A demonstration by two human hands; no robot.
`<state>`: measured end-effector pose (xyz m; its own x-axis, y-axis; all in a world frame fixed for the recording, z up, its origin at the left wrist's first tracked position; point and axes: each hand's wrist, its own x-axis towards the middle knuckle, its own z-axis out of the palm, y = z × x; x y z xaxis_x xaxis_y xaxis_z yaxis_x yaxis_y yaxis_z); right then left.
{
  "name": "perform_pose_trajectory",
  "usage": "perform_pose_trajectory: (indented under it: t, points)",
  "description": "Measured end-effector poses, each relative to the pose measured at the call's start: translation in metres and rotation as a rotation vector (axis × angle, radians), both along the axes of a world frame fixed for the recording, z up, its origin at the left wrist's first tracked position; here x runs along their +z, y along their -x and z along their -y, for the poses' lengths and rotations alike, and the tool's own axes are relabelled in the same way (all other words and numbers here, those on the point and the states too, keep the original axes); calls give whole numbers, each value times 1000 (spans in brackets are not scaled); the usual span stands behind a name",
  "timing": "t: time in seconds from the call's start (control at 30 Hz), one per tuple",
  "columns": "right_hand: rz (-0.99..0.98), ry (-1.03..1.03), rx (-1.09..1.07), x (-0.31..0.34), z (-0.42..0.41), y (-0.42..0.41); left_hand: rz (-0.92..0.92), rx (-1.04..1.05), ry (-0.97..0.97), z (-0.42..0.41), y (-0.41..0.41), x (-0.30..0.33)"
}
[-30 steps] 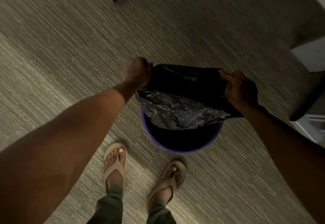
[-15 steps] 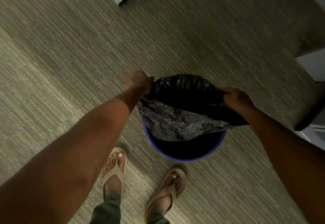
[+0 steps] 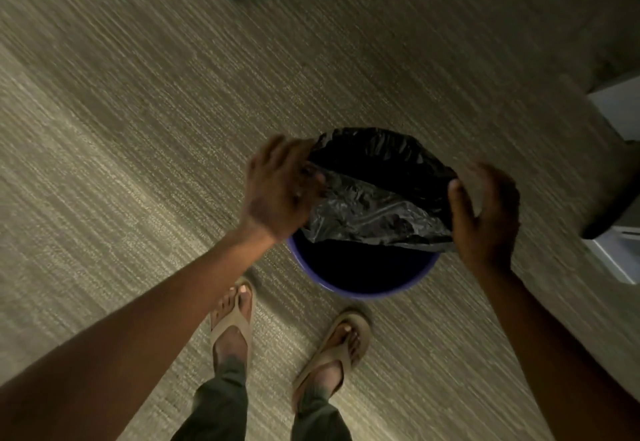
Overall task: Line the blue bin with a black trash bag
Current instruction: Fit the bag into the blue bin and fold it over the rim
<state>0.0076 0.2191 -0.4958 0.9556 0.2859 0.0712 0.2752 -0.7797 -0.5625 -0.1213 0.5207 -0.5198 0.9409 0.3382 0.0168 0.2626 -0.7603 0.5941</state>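
The person stands over the bin with both arms reaching down and forward, one on each side of it. The left arm comes in long and nearly straight from the lower left, and the left hand sits at the bin's left edge, back of the hand up, wrist bent a little, fingers spread and curved loosely over the bag. It is blurred, so I cannot tell whether the fingers are pinching the plastic or only resting against it; the palm side lies right on the bag's crumpled edge.

The right arm comes in from the lower right with the forearm angled up toward the bin. The right hand is open, fingers apart and curled slightly inward, thumb pointing toward the bag. It sits just beside the bag's right edge, and the thumb looks to be touching or nearly touching the plastic, but it has no firm hold on anything that I can make out.

Between the two hands the bag's far edge is stretched over the far part of the rim, while its near edge hangs slack across the opening, glossy and wrinkled. Nearer the person than both hands, the blue rim is bare and the inside looks dark.

Below the hands, the two feet in sandals stand on the carpet, just short of the bin.
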Motion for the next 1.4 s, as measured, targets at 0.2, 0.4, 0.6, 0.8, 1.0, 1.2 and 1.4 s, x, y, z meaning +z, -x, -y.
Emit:
perform_pose_trajectory:
  t: [0.2, 0.4, 0.6, 0.8, 1.0, 1.2, 1.4]
  points:
    - [17, 170, 368, 10, 12, 63, -263, -461, -227, 25, 40, 24]
    - [65, 241, 403, -9, 56, 127, -302, -556, -305, 19, 82, 21]
    - [-60, 321, 607, -25, 67, 144, -380, -630, -350, 9, 116, 10]
    - [-145, 532, 620, -27, 59, 155, -493, -573, -366, 20, 105, 6]
    - [-270, 744, 689, -32, 58, 169, -598, -587, -398, 21, 111, -6]
    - [-197, 299, 383, -34, 51, 160, -300, -104, 169, 22, 119, -7]
    - [-152, 4, -148, -15, 47, 156, -300, 524, 537, 31, 79, 3]
